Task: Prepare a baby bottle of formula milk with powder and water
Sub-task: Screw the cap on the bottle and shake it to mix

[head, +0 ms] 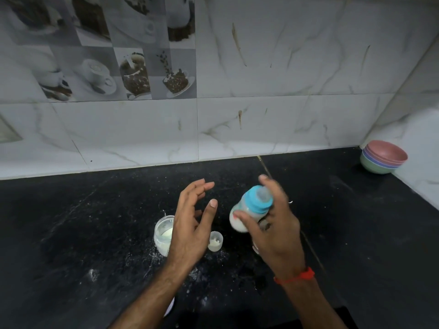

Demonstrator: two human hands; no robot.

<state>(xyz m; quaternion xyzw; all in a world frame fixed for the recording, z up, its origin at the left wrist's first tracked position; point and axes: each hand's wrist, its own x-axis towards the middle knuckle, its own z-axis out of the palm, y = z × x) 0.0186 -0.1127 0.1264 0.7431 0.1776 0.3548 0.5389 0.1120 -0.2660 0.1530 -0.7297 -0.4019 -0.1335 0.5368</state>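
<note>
— Gripping the baby bottle (247,213) is the right hand (276,224), near the middle of the frame, a little to the right; its fingers curl around the body, and the bottle is tilted, above the counter, with white milk inside and one blue collar with the teat on top.

— And the left hand (192,224)?

— It holds nothing; fingers are spread and relaxed, just left of the bottle, not touching it.

— What else, from big to small?

— One black counter (83,222) with white powder spilled on it. One stack of bowls (383,156) at the right edge, four colours I can count. One clear jar (162,232) with powder, partly behind the left hand. One small cap (216,241) beside it. One red thread (295,276) on the right wrist.
</note>
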